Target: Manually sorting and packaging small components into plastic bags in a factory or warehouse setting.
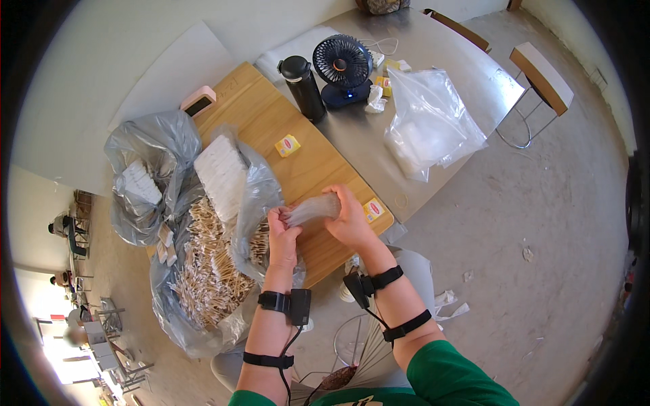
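Over the wooden board's near edge, both hands hold a small clear plastic bag (pixel 313 210) stretched between them. My left hand (pixel 281 237) pinches its gathered end. My right hand (pixel 349 218) wraps round its fuller, beige-looking end; what is inside is too blurred to name. Left of my left hand lies a large grey plastic bag (pixel 261 183), open and full of loose cotton swabs (pixel 213 271) with wooden sticks and white tips. A white block of stacked packs (pixel 222 172) rests on top of the swabs. Just beyond my right hand lies a small yellow-and-white card (pixel 373 210).
A second grey bag (pixel 152 145) stands at the far left, beside a pink-framed device (pixel 198 101). Another yellow card (pixel 288 145) lies on the wooden board (pixel 325 162). Farther back are a black bottle (pixel 303 88), a fan (pixel 343 64) and clear plastic bags (pixel 433 122). A stool (pixel 542 78) stands right.
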The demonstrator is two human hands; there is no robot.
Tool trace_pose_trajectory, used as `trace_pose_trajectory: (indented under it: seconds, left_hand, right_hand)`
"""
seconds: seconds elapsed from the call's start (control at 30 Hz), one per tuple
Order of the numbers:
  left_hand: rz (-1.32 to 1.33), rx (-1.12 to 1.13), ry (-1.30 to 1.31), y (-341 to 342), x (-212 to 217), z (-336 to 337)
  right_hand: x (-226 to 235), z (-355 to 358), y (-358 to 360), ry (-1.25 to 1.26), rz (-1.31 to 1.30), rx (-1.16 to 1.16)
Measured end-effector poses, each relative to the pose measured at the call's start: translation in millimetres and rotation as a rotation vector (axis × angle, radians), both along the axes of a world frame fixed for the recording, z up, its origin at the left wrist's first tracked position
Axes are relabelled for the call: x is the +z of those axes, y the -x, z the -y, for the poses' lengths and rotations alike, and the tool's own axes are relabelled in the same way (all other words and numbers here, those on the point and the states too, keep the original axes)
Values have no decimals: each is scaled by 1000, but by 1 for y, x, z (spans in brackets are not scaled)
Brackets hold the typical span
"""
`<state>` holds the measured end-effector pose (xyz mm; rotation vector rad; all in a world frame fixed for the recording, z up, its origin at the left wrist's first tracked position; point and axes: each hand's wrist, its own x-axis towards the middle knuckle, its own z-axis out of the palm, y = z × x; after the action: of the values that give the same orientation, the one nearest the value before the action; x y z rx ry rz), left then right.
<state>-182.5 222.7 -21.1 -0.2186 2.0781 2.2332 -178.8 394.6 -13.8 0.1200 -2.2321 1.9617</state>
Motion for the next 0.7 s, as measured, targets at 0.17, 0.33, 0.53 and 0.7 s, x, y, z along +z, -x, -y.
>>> trace_pose_trajectory:
  seconds: [0.17,0.33,0.53,0.7]
  left_hand:
    - [25,-116,-14,2,3,-2]
    - [-41,-49,84,-3,17,-17]
    - [17,-183,122,1,2,1]
    - [-59,-65,6,-1,-7,2]
  right_hand:
    - [-4,6,-1,-53,-38,-89]
    - [-3,7,-3,-71,-33,-59]
    - [-7,9,-2,-16,-28,-35]
    - [-8,8,0,-32,12,9]
